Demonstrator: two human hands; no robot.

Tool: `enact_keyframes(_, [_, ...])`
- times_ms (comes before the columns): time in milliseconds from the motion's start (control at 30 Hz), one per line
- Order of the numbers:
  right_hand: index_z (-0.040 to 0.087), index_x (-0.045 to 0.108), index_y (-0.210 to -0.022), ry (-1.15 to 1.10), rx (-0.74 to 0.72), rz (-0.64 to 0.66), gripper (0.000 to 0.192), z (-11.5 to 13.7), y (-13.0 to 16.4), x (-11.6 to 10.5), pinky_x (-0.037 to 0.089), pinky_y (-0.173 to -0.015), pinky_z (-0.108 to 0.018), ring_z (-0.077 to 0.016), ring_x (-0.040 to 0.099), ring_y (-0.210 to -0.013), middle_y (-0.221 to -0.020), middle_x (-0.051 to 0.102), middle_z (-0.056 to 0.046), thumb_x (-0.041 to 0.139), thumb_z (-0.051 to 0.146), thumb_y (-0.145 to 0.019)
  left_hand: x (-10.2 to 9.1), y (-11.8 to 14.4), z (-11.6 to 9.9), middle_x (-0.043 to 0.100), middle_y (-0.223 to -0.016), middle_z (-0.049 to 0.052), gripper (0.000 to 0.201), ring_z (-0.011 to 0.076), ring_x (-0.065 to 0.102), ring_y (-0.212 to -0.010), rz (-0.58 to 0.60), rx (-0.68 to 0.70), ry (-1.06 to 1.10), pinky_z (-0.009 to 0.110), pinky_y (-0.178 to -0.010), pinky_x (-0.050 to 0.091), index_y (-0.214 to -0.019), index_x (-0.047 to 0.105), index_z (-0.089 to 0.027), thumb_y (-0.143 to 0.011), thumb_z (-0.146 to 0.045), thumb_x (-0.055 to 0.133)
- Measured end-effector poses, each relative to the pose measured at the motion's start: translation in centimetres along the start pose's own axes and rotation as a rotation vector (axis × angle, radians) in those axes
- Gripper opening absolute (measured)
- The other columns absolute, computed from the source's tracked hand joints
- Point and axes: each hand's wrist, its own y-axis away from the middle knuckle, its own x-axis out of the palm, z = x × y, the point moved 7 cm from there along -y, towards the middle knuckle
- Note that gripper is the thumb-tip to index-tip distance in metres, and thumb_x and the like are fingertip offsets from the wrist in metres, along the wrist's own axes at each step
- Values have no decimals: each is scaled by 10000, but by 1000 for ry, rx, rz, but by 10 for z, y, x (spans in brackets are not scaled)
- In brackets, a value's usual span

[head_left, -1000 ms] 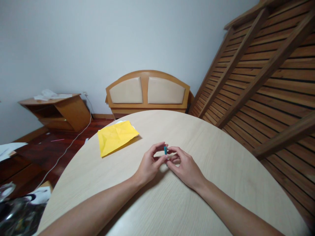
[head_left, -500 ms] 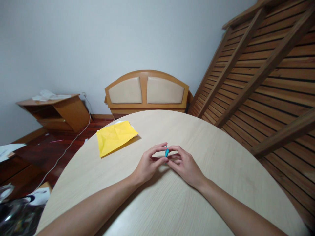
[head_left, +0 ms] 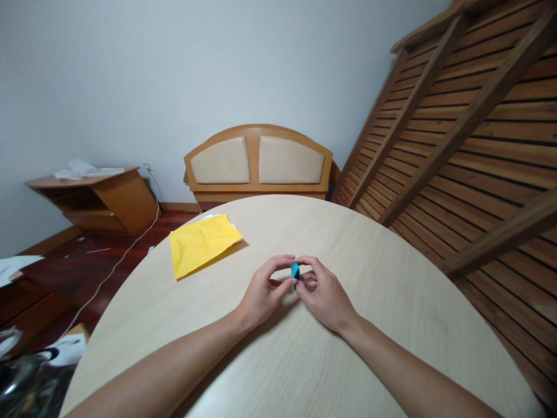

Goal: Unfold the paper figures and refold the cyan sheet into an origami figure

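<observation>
Both hands meet over the middle of a round pale wooden table [head_left: 391, 325]. A small folded piece of blue paper [head_left: 295, 271] is pinched between them. My left hand [head_left: 265, 293] grips it with thumb and forefinger from the left. My right hand [head_left: 324, 293] grips it with its fingertips from the right. Most of the blue piece is hidden by the fingers. The heels of both hands rest on the tabletop.
A creased yellow paper sheet [head_left: 201, 244] lies on the table's far left part, over white paper. Beyond the table stand a padded wooden headboard [head_left: 259, 165], a slatted wooden bed frame [head_left: 470, 133] leaning at the right, and a low wooden side table [head_left: 93, 194] at the left. A white cable [head_left: 117, 264] runs across the dark floor.
The fingers have kept working the small blue piece; it has turned from upright to tilted and shows a wider face now. Both hands stay in the same spot.
</observation>
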Motion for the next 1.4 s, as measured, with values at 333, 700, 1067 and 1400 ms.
enact_keyframes(333, [251,625,-1207,54,11,-41,301,0,0,-4,580,-731,-323,-169,711,-779,-1080,728,-53,536,192,-925,3,3,0,588,-1234,111,309,227,662,-1078,-42,-5,-12,241,-659,605,-1204,562,-201,-897,-175,585])
enact_keyframes(700, [252,786,-1051,-519,253,22,286,-24,-10,1,584,-862,-394,-243,726,-986,-1108,769,-65,689,382,-815,-6,2,1,578,-1294,112,254,213,604,-1150,-20,28,-68,284,-791,586,-1133,650,-204,-921,-149,520])
enact_keyframes(1067, [191,748,-997,-579,364,73,323,-21,-7,0,552,-772,-325,-179,703,-814,-932,767,-58,773,402,-753,-7,1,-7,603,-1328,105,353,233,575,-1232,18,125,-67,427,-1019,490,-1147,682,-215,-900,-76,470])
enact_keyframes(1400, [233,506,-996,-509,294,-5,492,-19,-6,-1,565,-764,-323,-189,716,-841,-930,726,-32,852,389,-683,1,4,1,395,-1557,158,450,249,577,-1259,58,2,183,399,-998,516,-1385,484,-214,-949,-273,583])
